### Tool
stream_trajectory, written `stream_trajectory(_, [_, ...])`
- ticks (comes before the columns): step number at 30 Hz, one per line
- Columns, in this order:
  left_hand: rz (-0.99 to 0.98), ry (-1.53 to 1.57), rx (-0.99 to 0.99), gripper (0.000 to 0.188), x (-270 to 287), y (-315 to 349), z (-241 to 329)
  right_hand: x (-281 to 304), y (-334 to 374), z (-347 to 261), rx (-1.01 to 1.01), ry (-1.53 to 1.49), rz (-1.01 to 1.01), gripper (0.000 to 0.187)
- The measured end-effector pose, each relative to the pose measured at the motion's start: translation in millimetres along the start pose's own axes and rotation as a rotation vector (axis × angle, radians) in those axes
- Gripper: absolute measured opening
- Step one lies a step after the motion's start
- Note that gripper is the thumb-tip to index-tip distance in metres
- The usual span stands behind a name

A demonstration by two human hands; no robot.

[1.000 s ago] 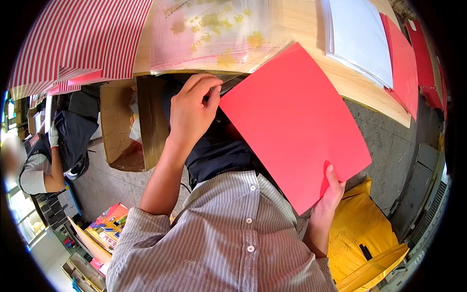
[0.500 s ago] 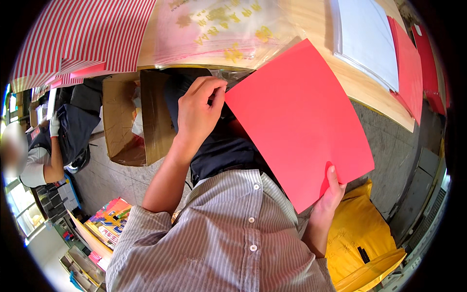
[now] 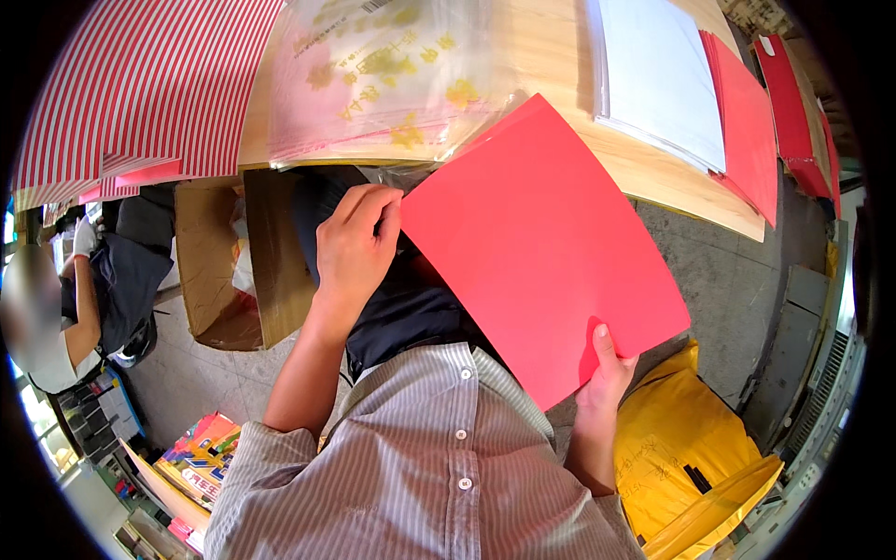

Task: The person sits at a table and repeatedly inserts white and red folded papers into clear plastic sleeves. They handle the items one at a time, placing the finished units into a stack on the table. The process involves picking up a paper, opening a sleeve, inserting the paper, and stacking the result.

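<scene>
A large red paper sheet [image 3: 541, 252] is held tilted in front of me, between my lap and the table edge. My right hand [image 3: 605, 373] grips its lower right part, with the thumb on top and the fingers underneath. At the sheet's left corner, my left hand [image 3: 359, 233] is closed in a pinch at fingertip height. Whether the sheet is single or several layers cannot be made out. Just beyond the left hand lie clear plastic bags with yellow print [image 3: 383, 84], stacked on the table with pinkish contents at the edge.
Red-and-white striped sheets [image 3: 159, 84] cover the table's left. On its right lie a white stack [image 3: 663, 84] and red sheets [image 3: 747, 121]. An open cardboard box [image 3: 285, 271] stands below the table. A yellow bag [image 3: 672, 429] sits at my right. Another person [image 3: 84, 308] works at far left.
The whole view has shifted, so the table and its stacks appear lower and further left. Both hands keep the same hold on the red sheet.
</scene>
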State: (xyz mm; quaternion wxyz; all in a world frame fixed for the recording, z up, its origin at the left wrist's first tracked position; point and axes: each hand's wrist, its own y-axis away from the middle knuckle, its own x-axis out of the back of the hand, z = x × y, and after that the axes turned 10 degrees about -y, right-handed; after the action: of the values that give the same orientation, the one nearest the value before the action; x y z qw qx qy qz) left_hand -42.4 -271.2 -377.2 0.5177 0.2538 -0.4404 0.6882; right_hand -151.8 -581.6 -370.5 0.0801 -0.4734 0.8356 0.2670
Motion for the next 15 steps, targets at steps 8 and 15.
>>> stream_trajectory(8, [-0.002, 0.019, 0.001, 0.012, -2.9, 1.3, 1.9, 4.3, 5.7, 1.2, -0.032, -0.037, 0.054, 0.052])
stream_trajectory(15, [0.006, 0.093, 0.039, 0.013, -5.1, 1.8, 0.1, 2.4, 3.4, 0.7, -0.067, -0.073, 0.052, 0.054])
